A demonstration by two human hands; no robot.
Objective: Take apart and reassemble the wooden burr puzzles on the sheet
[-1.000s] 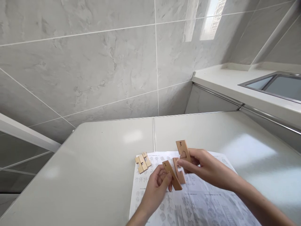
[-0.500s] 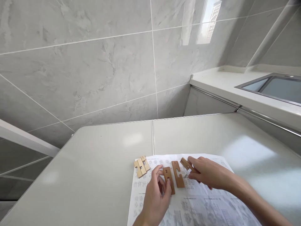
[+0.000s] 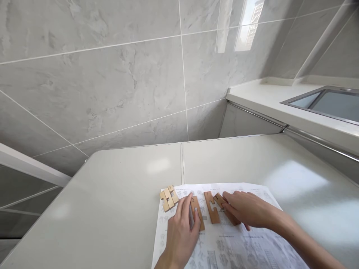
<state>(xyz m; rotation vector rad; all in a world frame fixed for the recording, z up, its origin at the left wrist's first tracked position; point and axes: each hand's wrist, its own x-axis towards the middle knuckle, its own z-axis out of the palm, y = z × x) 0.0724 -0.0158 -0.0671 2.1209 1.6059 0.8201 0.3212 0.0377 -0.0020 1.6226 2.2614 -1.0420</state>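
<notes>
1. Left hand (image 3: pixel 182 229) pinches the block marked 2 (image 3: pixel 196 203) with its thumb and fingers, on the printed sheet (image 3: pixel 209 241).
2. Right hand (image 3: pixel 249 207) grips a slanted block (image 3: pixel 220 199).
3. Between them lies the notched block marked 1 (image 3: pixel 212 216).
4. Paler blocks (image 3: pixel 169 198) sit at the sheet's far left corner.

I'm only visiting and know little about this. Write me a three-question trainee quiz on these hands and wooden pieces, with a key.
1. Which number is on the piece at the left hand, the left-hand piece?
2. True or false: the pale cluster touches the right hand.
3. The piece marked 1 is: A) inside the sink; B) between the hands; C) under the left wrist.

Key: 1: two. 2: false. 3: B.
</notes>
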